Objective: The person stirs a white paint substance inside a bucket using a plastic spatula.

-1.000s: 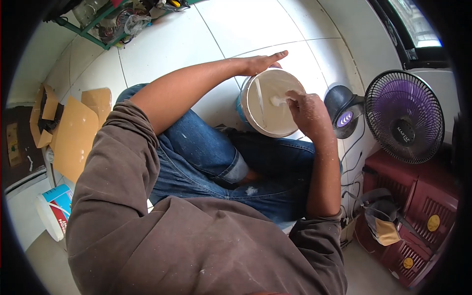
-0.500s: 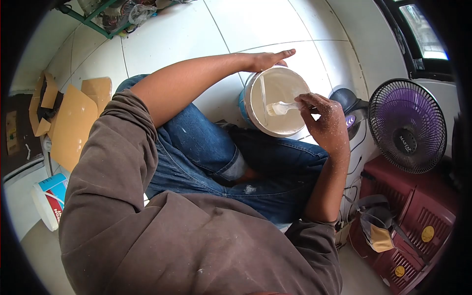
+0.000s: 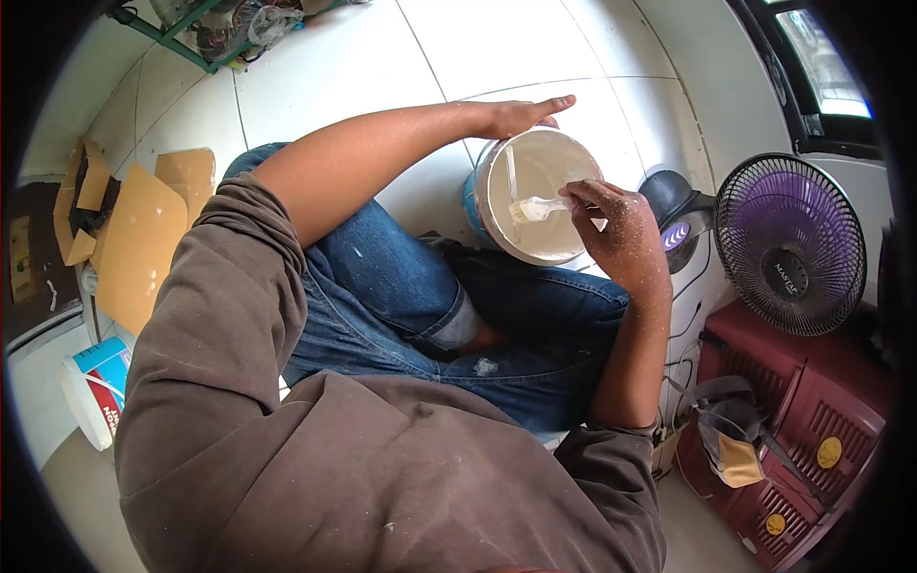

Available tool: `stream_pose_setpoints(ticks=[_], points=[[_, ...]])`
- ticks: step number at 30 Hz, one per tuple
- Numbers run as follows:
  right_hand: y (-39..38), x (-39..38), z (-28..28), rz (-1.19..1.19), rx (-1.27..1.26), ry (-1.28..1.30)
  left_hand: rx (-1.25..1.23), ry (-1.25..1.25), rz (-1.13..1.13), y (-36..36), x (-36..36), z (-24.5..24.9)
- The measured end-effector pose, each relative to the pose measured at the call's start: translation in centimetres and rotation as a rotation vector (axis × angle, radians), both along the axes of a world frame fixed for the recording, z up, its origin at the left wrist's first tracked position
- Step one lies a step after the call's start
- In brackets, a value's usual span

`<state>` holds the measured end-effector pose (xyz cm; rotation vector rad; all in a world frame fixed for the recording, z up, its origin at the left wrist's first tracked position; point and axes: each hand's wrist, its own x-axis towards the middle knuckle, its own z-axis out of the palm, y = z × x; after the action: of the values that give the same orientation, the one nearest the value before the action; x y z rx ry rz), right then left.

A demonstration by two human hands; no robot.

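Observation:
A white-rimmed bucket (image 3: 497, 222) stands tilted on the tiled floor in front of my crossed legs, with pale off-white material coating its inside. My left hand (image 3: 521, 118) rests against the bucket's far rim, its thumb and fingers stretched out. Over the bucket's mouth my right hand (image 3: 619, 229), speckled with white, pinches the handle of a brush (image 3: 537, 209). The brush's pale bristles point left, close to a whitish strip (image 3: 512, 172) lying across the inside of the bucket.
A purple-black fan (image 3: 791, 244) stands at the right, above maroon slatted boxes (image 3: 812, 420) with a mask (image 3: 728, 435) on them. Cardboard (image 3: 143, 244) and a labelled white bucket (image 3: 95, 392) are at the left. A green rack (image 3: 181, 43) stands at the upper left.
My right hand and the brush have moved slightly left over the bucket. My left hand has stayed on the rim.

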<state>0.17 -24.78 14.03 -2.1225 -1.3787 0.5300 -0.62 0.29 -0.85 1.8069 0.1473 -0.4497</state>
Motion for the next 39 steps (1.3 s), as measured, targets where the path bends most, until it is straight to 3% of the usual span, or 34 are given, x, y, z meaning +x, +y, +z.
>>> stream_pose_setpoints(ticks=[20, 32, 34, 39], points=[[-0.2, -0.5, 1.5, -0.108, 0.290, -0.078, 0.065, -0.060, 0.009, -0.2, -0.2, 0.0], [-0.5, -0.2, 1.1, -0.045, 0.128, -0.028, 0.046, -0.045, 0.006, 0.1, -0.2, 0.2], [-0.5, -0.4, 0.8, 0.033, -0.075, -0.041, 0.068, -0.065, 0.033, -0.2, -0.5, 0.7], [-0.1, -0.3, -0.5, 0.115, -0.172, -0.045, 0.003, -0.043, -0.013, -0.1, -0.6, 1.0]])
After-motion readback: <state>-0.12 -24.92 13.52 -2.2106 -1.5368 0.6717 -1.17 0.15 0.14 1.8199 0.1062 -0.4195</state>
